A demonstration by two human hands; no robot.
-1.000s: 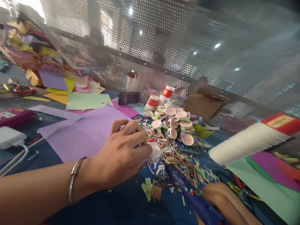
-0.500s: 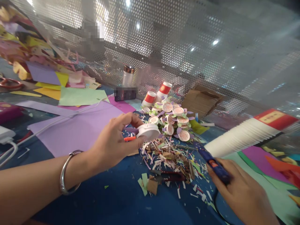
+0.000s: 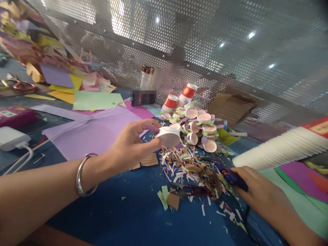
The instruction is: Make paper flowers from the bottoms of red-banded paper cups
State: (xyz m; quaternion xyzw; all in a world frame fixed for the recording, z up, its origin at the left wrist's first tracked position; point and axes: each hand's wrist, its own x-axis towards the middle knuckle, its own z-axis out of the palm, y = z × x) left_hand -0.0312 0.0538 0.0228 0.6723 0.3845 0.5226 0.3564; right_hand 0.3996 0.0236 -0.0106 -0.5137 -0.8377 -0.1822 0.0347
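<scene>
My left hand (image 3: 133, 145), with a metal bangle on its wrist, is raised above the blue table and pinches a small white cup-bottom disc (image 3: 168, 135) with purple paper on it. My right hand (image 3: 258, 191) lies low at the right, closed over a blue glue gun (image 3: 232, 177) that rests on the table. Between the hands spreads a heap of paper scraps (image 3: 191, 165). Just beyond the disc is a pile of finished paper-cup flowers (image 3: 198, 124).
A long stack of white paper cups (image 3: 279, 148) lies at the right over coloured sheets. A purple paper sheet (image 3: 94, 133), a white cable and charger (image 3: 11, 138) are at the left. Two red-and-white cups (image 3: 179, 99), a bottle and cardboard stand by the perforated metal screen.
My left hand lifted the white disc off the scraps and holds it higher. My right hand swung the glue gun to the right and lowered it onto the table.
</scene>
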